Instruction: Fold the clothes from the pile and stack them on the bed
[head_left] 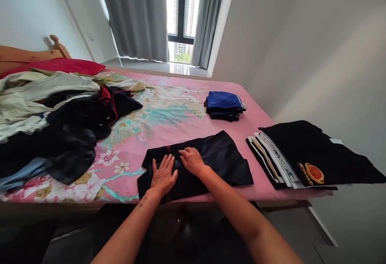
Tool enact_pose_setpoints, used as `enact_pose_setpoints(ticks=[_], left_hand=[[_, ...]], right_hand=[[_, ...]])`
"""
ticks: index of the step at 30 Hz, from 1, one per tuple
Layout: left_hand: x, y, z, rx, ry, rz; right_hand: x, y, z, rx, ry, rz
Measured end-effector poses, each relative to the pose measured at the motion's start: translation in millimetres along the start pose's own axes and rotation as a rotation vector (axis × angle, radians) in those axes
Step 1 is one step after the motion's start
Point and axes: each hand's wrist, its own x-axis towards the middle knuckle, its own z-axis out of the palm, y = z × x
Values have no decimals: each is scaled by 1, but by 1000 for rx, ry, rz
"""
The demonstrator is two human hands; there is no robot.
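Observation:
A black garment (224, 159), folded flat with a small red mark on it, lies along the near edge of the bed; its exact kind is hard to tell. My left hand (163, 175) rests palm down on its left part, fingers stretched out. Just to the right, my right hand (192, 160) touches the middle of the cloth, with fingers bent and closed together at the fabric. The cloth under both palms is hidden.
A pink flowered sheet (171, 125) covers the bed. Loose clothes (69, 115) are heaped at left beside a red pillow (72, 66). Folded blue and black clothes (224, 101) are stacked at the back. At right, a stack of shirts (298, 147) overhangs the bed's edge.

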Motion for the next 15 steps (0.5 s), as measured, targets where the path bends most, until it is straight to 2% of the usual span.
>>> enact_pose_setpoints(ticks=[3,6,8,10,12,15], left_hand=[[-1,-1,4,12,32,4],[-2,1,3,22,52,5],[-1,3,3,28,52,2],[0,4,4,39,37,-5],[1,5,5,59,12,-19],[1,6,6,93,-23,-34]], right_hand=[[-25,48,-21,52,196,177],[-69,115,-38,38,358,477],[-102,155,-43,52,330,712],[-128,182,-44,109,220,859],[-145,195,-43,163,131,910],[-150,198,-41,223,82,962]])
